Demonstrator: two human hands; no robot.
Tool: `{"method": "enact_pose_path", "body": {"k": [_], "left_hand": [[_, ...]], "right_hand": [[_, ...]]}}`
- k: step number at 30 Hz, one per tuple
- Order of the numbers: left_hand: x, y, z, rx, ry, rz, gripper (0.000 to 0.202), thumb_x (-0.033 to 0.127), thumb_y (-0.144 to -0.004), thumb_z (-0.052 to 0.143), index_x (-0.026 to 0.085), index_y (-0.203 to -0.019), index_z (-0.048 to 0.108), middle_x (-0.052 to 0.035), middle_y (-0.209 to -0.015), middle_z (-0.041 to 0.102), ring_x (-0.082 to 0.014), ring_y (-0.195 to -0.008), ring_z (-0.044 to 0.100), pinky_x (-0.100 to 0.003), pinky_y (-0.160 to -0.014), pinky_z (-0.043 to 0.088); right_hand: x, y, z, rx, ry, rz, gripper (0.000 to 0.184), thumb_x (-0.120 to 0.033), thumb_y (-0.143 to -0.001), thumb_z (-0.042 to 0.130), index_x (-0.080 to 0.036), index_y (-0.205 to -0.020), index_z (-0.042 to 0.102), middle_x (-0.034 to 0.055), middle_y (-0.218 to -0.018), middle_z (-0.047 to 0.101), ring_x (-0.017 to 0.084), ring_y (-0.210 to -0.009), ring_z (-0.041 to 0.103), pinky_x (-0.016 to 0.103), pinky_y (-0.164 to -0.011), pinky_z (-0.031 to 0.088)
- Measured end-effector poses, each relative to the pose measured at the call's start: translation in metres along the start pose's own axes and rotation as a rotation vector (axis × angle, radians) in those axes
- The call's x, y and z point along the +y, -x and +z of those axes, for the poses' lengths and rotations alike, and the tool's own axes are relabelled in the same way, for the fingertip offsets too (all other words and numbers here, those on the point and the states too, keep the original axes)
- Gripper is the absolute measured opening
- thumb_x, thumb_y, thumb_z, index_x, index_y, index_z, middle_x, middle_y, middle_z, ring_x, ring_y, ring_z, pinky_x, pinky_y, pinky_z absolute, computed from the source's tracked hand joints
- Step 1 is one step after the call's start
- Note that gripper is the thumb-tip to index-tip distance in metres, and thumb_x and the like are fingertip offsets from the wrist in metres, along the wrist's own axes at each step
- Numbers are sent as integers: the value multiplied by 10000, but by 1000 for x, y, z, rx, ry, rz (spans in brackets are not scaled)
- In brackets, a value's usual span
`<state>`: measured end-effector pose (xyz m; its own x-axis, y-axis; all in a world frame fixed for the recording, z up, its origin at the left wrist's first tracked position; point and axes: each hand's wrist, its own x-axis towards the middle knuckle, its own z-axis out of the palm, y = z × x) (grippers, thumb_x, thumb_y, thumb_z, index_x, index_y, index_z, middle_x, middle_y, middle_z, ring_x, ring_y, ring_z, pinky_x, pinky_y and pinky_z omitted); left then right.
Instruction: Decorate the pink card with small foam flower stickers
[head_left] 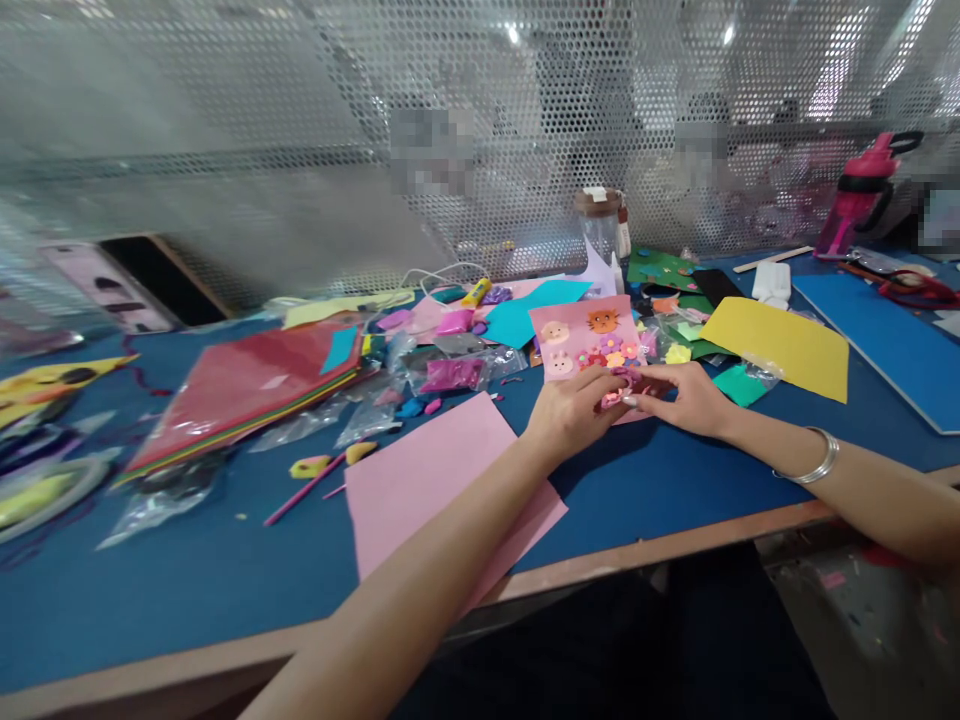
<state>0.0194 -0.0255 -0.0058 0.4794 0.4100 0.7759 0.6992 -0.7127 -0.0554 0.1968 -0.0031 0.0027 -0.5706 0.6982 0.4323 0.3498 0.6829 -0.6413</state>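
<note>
My left hand (574,408) and my right hand (679,395) meet at the near edge of a pink card (581,335) that bears small animal faces and flower shapes. Both hands pinch at a small purple piece (622,378) between their fingertips. A silver bangle (816,462) sits on my right wrist. A large plain pink sheet (435,470) lies under my left forearm on the blue table (187,570).
A stack of coloured sheets (247,385) lies at the left, with plastic bags (450,372) of small pieces beside it. A yellow sheet (776,345), a cyan sheet (529,310), a clear jar (602,225) and a pink bottle (859,195) stand farther back. A perforated metal screen (300,120) closes the rear.
</note>
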Motion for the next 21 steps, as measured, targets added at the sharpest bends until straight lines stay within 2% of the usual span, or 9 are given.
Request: {"method": "enact_pose_path", "body": {"k": [4, 9, 12, 15, 17, 21], "left_hand": [[4, -2, -4, -64, 56, -64, 158, 197, -740, 480, 136, -846, 581, -57, -809, 629, -99, -579, 575, -174, -482, 428], [4, -3, -10, -95, 92, -257, 112, 231, -758, 463, 138, -783, 521, -14, -689, 588, -80, -489, 529, -180, -468, 396], [1, -3, -10, -154, 109, -345, 204, 298, -801, 445, 135, -917, 485, -18, -758, 597, -81, -501, 537, -189, -489, 399], [0, -4, -6, -234, 118, -303, 237, 315, -846, 380, 147, -980, 480, -41, -843, 606, -106, -592, 569, -207, -543, 414], [0, -4, -4, -254, 151, -281, 223, 286, -860, 348, 145, -951, 495, -45, -815, 611, -117, -617, 574, -207, -546, 409], [-3, -4, -4, -234, 188, -327, 192, 246, -851, 362, 137, -916, 506, -29, -710, 606, -114, -573, 555, -197, -525, 392]], "right_hand": [[3, -2, 0, 80, -41, 2, 220, -282, -765, 520, -125, -859, 642, 49, -727, 663, 156, -642, 605, 255, -600, 466], [4, -5, 1, -5, -337, 137, 266, -366, -800, 467, -145, -729, 597, 27, -643, 631, 125, -560, 602, 242, -547, 485], [3, -5, 1, -23, -469, 205, 297, -418, -782, 483, -148, -701, 577, 27, -640, 621, 122, -553, 606, 245, -539, 492], [2, -4, 2, -52, -518, 218, 311, -438, -761, 506, -144, -679, 566, 17, -598, 595, 122, -530, 603, 253, -536, 497], [2, -4, 3, -63, -533, 235, 312, -441, -755, 512, -144, -671, 560, 9, -573, 583, 119, -508, 596, 250, -519, 494], [1, -6, 3, -45, -577, 277, 298, -426, -754, 517, -149, -650, 550, -3, -545, 567, 106, -492, 583, 238, -503, 487]]}}
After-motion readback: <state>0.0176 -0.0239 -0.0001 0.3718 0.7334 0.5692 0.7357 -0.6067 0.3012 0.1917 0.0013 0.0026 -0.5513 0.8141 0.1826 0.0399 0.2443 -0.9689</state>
